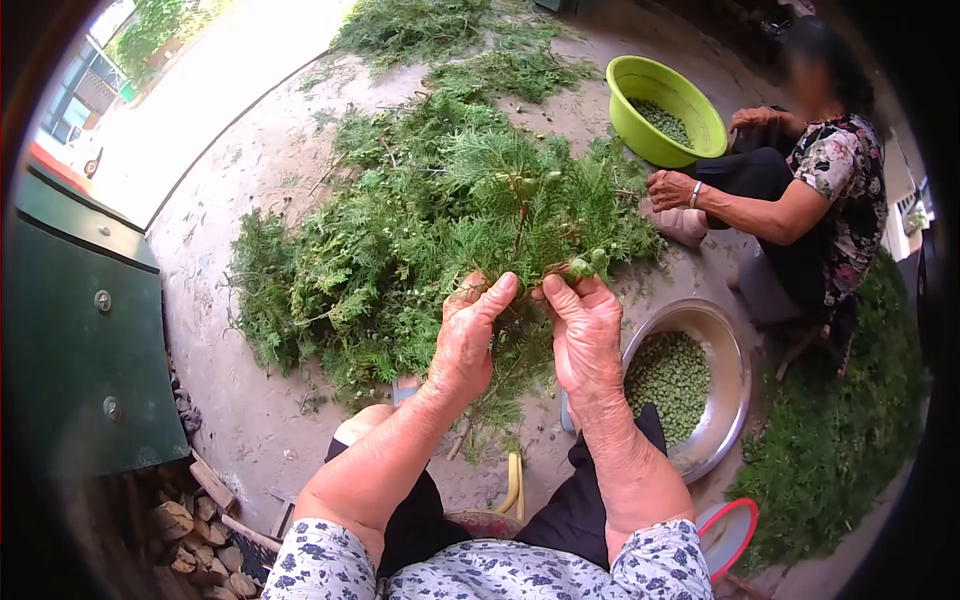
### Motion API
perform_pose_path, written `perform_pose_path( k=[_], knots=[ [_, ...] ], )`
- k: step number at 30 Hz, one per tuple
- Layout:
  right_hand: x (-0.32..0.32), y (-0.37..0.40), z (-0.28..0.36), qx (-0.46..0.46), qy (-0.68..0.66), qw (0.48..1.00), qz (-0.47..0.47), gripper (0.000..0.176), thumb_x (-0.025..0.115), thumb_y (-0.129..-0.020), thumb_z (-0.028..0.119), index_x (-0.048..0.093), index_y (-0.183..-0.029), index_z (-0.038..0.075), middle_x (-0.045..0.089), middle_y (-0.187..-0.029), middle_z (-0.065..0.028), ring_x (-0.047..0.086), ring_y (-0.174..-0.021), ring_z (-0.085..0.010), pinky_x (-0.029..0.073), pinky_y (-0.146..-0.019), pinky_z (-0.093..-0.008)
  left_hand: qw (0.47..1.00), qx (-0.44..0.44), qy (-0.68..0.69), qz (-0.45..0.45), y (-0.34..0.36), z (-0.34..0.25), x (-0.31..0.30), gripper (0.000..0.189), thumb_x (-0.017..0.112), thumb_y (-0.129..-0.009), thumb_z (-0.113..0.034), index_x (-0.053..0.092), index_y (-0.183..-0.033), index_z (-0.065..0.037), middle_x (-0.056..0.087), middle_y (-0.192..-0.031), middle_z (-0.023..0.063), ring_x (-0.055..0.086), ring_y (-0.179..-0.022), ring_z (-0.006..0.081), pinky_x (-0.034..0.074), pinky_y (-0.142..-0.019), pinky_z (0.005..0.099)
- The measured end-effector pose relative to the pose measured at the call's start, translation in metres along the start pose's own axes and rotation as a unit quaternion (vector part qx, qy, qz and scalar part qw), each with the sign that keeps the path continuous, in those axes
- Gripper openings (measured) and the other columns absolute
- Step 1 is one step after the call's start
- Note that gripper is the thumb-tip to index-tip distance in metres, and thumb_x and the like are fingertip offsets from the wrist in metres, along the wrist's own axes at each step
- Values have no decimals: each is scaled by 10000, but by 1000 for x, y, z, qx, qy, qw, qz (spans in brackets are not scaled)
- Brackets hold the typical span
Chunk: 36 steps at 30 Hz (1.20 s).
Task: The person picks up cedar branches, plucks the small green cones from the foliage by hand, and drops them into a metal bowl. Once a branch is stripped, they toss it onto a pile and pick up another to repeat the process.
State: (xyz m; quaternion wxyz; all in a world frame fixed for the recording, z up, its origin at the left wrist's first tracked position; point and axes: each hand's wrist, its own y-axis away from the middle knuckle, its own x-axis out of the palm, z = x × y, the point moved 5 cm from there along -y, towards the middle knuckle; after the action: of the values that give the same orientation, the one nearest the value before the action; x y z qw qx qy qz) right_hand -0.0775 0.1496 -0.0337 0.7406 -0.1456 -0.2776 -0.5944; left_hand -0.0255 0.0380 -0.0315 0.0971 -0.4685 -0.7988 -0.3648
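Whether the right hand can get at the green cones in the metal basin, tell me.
Probably yes: the metal basin stands open close by the right hand, its green cones uncovered. That hand holds a sprig, though, and would likely need to let go first.

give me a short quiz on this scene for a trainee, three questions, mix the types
1. True or false: the left hand and the right hand are both gripping greenery.

2. What is inside the metal basin?
a) split firewood
b) small round green pieces
c) whole leafy branches

3. Fill in the blank: the plastic basin near the co-worker is ____ in colour.

Key: 1 true; 2 b; 3 yellow-green
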Motion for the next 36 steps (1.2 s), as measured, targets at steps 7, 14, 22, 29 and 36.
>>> perform_pose_path(
  k=[7, 14, 22, 29, 36],
  knots=[
    [9, 0, 7, -5, 83, 996, 29, 106, 596, -854, 52, 599, -953, 15, 609, -886, 1, 530, -821, -87, 425, -774, -235, 989, 53, -118, 68, 0, -8, 4, 539, 702, -779, -267, 466, -1177, 8, 558, -1097, 66, 482, -1031, 140, 345, -913, 291],
    [9, -8, 10, -2, 231, 969, 84, 146, 576, -862, 103, 595, -954, -9, 616, -855, -14, 524, -781, -77, 437, -712, -242, 983, 76, -138, 91, -4, -7, 0, 314, 663, -813, -223, 601, -1042, -16, 622, -960, 37, 553, -833, 100, 442, -751, 264],
    [5, -8, 6, -84, 434, 888, 124, 188, 623, -791, 93, 494, -725, -26, 492, -586, -84, 392, -553, -108, 377, -505, -309, 993, 71, -33, 84, -11, 0, -1, 205, 675, -791, -120, 645, -972, -29, 646, -884, 20, 575, -766, 83, 459, -699, 247],
    [26, 2, 19, -136, 438, 886, 70, 126, 649, -760, 45, 579, -848, -13, 561, -630, -82, 461, -557, -97, 418, -533, -268, 990, 110, -30, 78, -13, -4, -1, 127, 645, -792, -37, 662, -915, -60, 660, -871, 26, 597, -783, 100, 469, -687, 259],
    [24, 10, 25, -136, 325, 936, -31, 96, 642, -816, 47, 598, -886, 0, 589, -670, -22, 488, -584, -40, 418, -528, -208, 993, 102, 36, 48, -14, -18, -6, 100, 647, -805, -93, 641, -891, -43, 642, -814, 5, 570, -692, 76, 464, -635, 242]
  ],
)
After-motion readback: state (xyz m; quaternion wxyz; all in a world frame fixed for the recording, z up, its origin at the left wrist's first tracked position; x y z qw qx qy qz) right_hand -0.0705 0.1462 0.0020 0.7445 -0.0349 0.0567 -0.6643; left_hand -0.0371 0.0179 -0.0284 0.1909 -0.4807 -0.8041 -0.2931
